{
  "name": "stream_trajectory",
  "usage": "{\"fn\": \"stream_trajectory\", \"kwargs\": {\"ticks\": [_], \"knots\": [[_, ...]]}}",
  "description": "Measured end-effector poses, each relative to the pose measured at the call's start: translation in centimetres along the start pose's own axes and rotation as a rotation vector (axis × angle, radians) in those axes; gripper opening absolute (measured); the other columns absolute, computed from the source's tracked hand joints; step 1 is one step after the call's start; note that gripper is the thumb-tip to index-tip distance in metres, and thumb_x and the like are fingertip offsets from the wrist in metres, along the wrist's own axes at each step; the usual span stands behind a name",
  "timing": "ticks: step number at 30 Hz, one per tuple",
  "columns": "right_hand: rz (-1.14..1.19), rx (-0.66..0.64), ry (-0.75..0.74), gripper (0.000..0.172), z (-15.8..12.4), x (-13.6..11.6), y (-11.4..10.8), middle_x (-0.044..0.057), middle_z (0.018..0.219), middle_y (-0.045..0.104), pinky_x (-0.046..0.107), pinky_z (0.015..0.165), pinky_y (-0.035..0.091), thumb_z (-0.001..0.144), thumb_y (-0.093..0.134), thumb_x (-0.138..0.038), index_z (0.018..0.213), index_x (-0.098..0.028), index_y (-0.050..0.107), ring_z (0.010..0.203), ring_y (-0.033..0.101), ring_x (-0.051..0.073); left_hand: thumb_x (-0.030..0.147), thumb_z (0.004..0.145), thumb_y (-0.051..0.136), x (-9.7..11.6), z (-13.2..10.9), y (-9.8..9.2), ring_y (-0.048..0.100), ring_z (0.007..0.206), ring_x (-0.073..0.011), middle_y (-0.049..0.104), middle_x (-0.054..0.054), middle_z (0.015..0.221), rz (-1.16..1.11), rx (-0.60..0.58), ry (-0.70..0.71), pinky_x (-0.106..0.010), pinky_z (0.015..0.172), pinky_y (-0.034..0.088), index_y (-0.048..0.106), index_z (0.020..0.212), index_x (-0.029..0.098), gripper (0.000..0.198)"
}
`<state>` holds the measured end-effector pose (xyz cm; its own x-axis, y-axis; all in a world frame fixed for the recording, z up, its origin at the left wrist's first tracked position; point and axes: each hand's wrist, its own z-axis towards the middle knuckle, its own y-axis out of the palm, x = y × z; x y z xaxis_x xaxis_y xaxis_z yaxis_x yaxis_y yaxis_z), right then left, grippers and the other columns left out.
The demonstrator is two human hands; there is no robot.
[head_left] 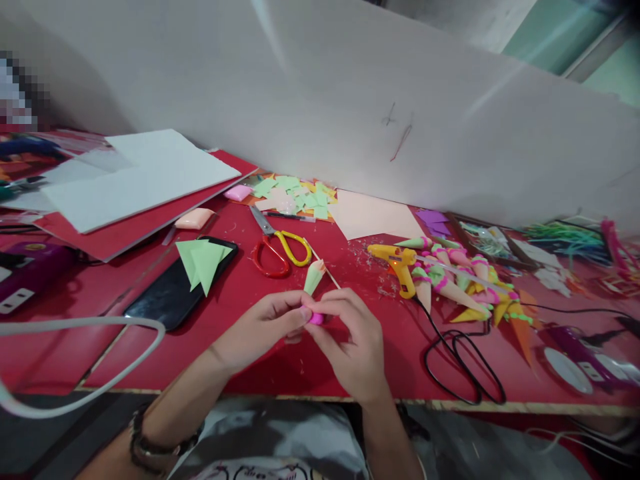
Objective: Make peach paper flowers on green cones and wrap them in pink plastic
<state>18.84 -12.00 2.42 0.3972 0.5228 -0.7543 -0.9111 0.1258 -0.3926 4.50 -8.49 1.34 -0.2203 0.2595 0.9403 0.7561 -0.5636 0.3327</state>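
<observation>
— Where is the paper cone (314, 277)?

— Above the middle of the desk's (300, 363) near edge, raised off the red top. Its lower end goes down into a pink lump (316, 319) between both hands.

— Which way does it lie?

— Its long axis runs from the fingers up and slightly right, toward the far edge. I cannot tell which end is the tip.

— And the fingers?

— The left hand (265, 327) has its fingertips pressed together on the lump from the left. The right hand (350, 340) pinches it from the right with its thumb and curled fingers.

— What is close by?

— A thin stick (330, 275) lies slanting just behind the cone, and scissors (277, 248) are beyond it to the left. A phone (170, 297) under green paper triangles (203, 261) lies nearer the left end. A glue gun (400, 265) and a heap of finished cones (465, 283) lie to the right, with a black cord (460, 363) looping toward the near edge.

— Any open room?

— There is bare red top under the hands and to their left along the near edge. A white board (320, 100) walls off the far edge.
</observation>
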Motion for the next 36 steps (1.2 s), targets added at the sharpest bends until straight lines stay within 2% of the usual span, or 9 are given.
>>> {"fn": "stream_trajectory", "kwargs": {"ticks": [2,7,12,17,22,25,30,33,36], "knots": [[0.101,0.074,0.034,0.009,-0.1,0.1,-0.1,0.001,0.079,0.056,0.023,0.066,0.044,0.075,0.057,-0.014,0.081,-0.019,0.061,0.074,0.054,0.011,0.026,0.078,0.052,0.5,-0.3,-0.3,0.033,0.049,-0.0051,0.04,0.004,0.058,-0.072,0.005,0.034,-0.017,0.047,0.028,0.053,0.071,0.014,0.014],[0.468,0.568,0.236,0.011,0.0,1.4,-0.3,-0.004,0.071,0.057,0.021,0.064,0.045,0.08,0.051,-0.018,0.079,-0.023,0.061,0.065,0.054,0.007,0.039,0.079,0.049,2.2,-1.2,-1.3,0.019,0.039,-0.006,0.026,0.007,0.043,-0.281,-0.079,0.23,-0.021,0.043,0.02,0.041,0.057,0.018,0.032],[0.701,0.458,0.404,0.018,0.2,1.8,0.4,0.002,0.095,0.063,0.026,0.079,0.047,0.076,0.057,-0.02,0.093,-0.023,0.064,0.085,0.059,0.012,0.058,0.074,0.044,1.3,-0.7,-1.1,0.019,0.042,-0.0074,0.028,0.005,0.046,-0.063,-0.091,0.175,-0.022,0.042,0.016,0.038,0.055,0.018,0.045],[0.753,0.361,0.47,0.004,-0.2,1.9,0.7,-0.005,0.06,0.059,0.018,0.055,0.048,0.075,0.059,-0.021,0.077,-0.02,0.062,0.051,0.054,0.005,0.037,0.079,0.051,0.6,-0.1,-1.0,0.033,0.045,-0.0059,0.043,0.003,0.053,0.11,0.074,0.08,-0.02,0.043,0.023,0.056,0.069,0.015,0.025],[0.708,0.313,0.484,0.01,-0.3,2.2,0.5,-0.003,0.068,0.063,0.017,0.058,0.047,0.07,0.064,-0.017,0.08,-0.02,0.062,0.057,0.057,0.006,0.032,0.07,0.064,0.2,0.1,-1.0,0.044,0.046,-0.0042,0.052,0.004,0.055,-0.137,0.306,0.162,-0.015,0.045,0.031,0.06,0.076,0.015,0.018],[0.829,0.249,0.521,0.012,-0.1,2.0,0.5,0.0,0.071,0.064,0.021,0.059,0.048,0.077,0.056,-0.025,0.085,-0.019,0.063,0.058,0.058,0.007,0.036,0.069,0.065,0.2,0.0,-0.7,0.037,0.036,-0.0021,0.04,0.009,0.04,-0.273,0.33,0.235,-0.014,0.042,0.03,0.052,0.065,0.015,0.025],[1.038,0.286,0.508,0.031,0.2,1.9,0.5,-0.007,0.046,0.048,0.019,0.049,0.045,0.078,0.053,-0.038,0.055,-0.016,0.054,0.038,0.04,0.003,0.042,0.085,0.039,0.6,0.1,-0.5,0.019,0.028,-0.0027,0.022,0.01,0.033,-0.441,0.347,0.211,-0.016,0.037,0.025,0.032,0.053,0.016,0.042],[1.061,0.306,0.549,0.008,0.3,2.3,0.6,-0.005,0.059,0.058,0.018,0.062,0.048,0.075,0.059,-0.024,0.071,-0.018,0.062,0.048,0.049,0.002,0.037,0.088,0.033,0.5,0.3,-0.8,0.021,0.032,-0.0041,0.023,0.008,0.04,-0.496,0.336,0.177,-0.016,0.036,0.024,0.033,0.055,0.017,0.039],[1.102,0.338,0.6,0.015,0.4,2.7,0.6,-0.001,0.075,0.065,0.023,0.078,0.049,0.07,0.062,-0.017,0.085,-0.02,0.065,0.066,0.06,0.006,0.028,0.085,0.042,0.3,0.5,-1.0,0.033,0.041,-0.0034,0.033,0.007,0.049,-0.459,0.346,0.151,-0.014,0.042,0.032,0.043,0.062,0.016,0.026]]}}
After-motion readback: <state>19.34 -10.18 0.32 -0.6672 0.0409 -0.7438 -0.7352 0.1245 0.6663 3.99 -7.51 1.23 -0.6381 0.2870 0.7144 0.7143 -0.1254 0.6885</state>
